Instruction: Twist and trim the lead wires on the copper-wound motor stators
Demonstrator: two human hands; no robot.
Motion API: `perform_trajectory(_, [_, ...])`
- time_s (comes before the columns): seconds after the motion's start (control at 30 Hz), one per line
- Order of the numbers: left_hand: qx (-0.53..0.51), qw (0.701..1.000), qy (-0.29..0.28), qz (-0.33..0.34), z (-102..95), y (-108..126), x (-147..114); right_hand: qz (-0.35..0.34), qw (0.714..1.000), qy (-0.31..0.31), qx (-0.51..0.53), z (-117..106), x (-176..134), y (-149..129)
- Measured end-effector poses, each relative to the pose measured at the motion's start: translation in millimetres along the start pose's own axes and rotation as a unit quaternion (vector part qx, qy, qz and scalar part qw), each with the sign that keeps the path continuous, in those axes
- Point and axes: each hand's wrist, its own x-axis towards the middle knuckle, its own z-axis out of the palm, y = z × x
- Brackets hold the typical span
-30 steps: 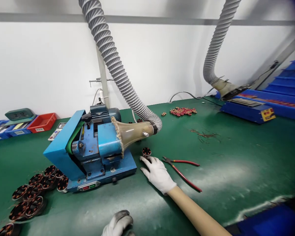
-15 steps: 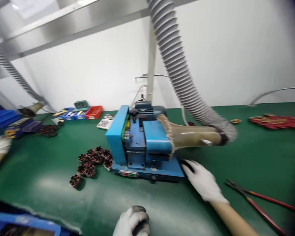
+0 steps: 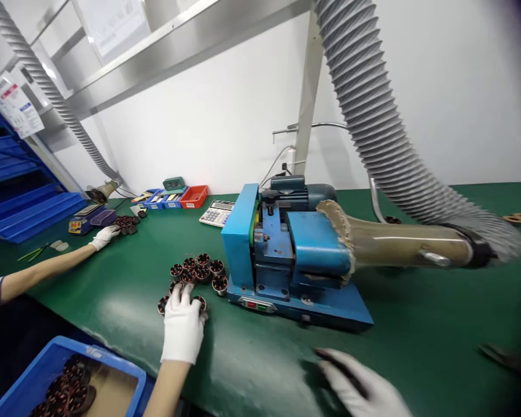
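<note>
My left hand (image 3: 183, 327), in a white glove, reaches over a cluster of motor stators (image 3: 202, 273) with dark slotted tops and copper-coloured windings. Its fingers are spread and rest on or just above the nearest stators, partly hiding them; contact is hard to tell. My right hand (image 3: 358, 382), gloved with dark-stained fingers, is low in front of the machine, blurred. Its fingers look stretched apart, and I make out nothing held. Between and beyond both hands stands a blue bench machine (image 3: 323, 246) with a motor behind and red and green buttons in front.
A grey corrugated hose (image 3: 364, 87) joins the machine's duct. At lower left is a blue bin (image 3: 139, 376) holding stators. A co-worker's gloved hand (image 3: 105, 236) touches another stator pile (image 3: 125, 224). A calculator (image 3: 217, 214), small trays (image 3: 194, 196) and blurred pliers (image 3: 501, 354) lie on the green bench.
The view has swung left. My left hand has gone from the bench front to the stators, its fingers now spread. My right hand has left the machine's right side and come nearer.
</note>
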Motion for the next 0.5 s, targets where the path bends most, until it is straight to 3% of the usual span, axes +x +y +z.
perform_trajectory(0.07, [-0.033,0.998,-0.046,0.042,-0.5,24,-15,-0.037,0.995,-0.085,-0.027,27,-2,-21])
perform_trajectory(0.13, [-0.072,0.991,-0.089,0.066,-2.4,50,-32,-0.076,0.989,-0.121,-0.033,53,0,-32])
perform_trajectory(0.2, [-0.113,0.984,-0.106,0.083,-7.1,72,-45,-0.115,0.988,-0.104,-0.011,73,5,-36])
perform_trajectory(0.27, [-0.167,0.976,-0.082,0.109,-13.4,83,-48,-0.111,0.992,-0.067,0.007,84,9,-38])
perform_trajectory(0.37, [-0.263,0.958,-0.04,0.102,-18.0,81,-36,-0.06,0.993,-0.092,0.043,84,10,-38])
perform_trajectory(0.5, [-0.42,0.901,-0.105,-0.02,-6.4,54,-12,-0.026,0.984,-0.15,0.097,73,4,-36])
